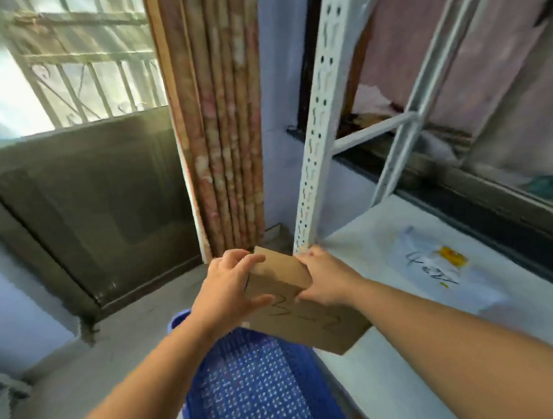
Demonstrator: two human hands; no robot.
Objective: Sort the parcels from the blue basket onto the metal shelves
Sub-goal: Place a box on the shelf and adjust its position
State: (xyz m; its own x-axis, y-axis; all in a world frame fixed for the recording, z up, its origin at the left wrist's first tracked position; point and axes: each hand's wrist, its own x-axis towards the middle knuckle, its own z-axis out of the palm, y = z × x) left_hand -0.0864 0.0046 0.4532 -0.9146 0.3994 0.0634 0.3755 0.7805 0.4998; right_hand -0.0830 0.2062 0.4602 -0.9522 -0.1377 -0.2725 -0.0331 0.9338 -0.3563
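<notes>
A: Entry, head view. Where is the parcel?
B: A brown cardboard box (296,307), held up in both hands. It is tilted above the far rim of the blue basket (256,392). Its lower right corner overlaps the front edge of the metal shelf (396,365). Cannot tell whether that corner touches the shelf.
A: Left hand?
B: The left hand (224,292) grips the box's left end. Its fingers curl over the top edge and the thumb presses on the near face.
A: Right hand?
B: The right hand (323,280) grips the upper right side, with the thumb on the near face beside dark handwritten marks. The other fingers wrap behind the cardboard and are mostly hidden. The marks are too blurred to read.
A: Anything on the shelf?
B: One white bag (438,269) with dark scribble and a yellow patch. It lies flat to the right of the box, well apart from it. The shelf's perforated white post (316,140) rises just behind the right hand.
A: Surroundings?
B: The basket sits beside the shelf's left edge, below the hands, with its perforated bottom showing. A patterned curtain (226,130) hangs behind the box. At left, a barred window (76,76) sits above a dark panel (86,207).
</notes>
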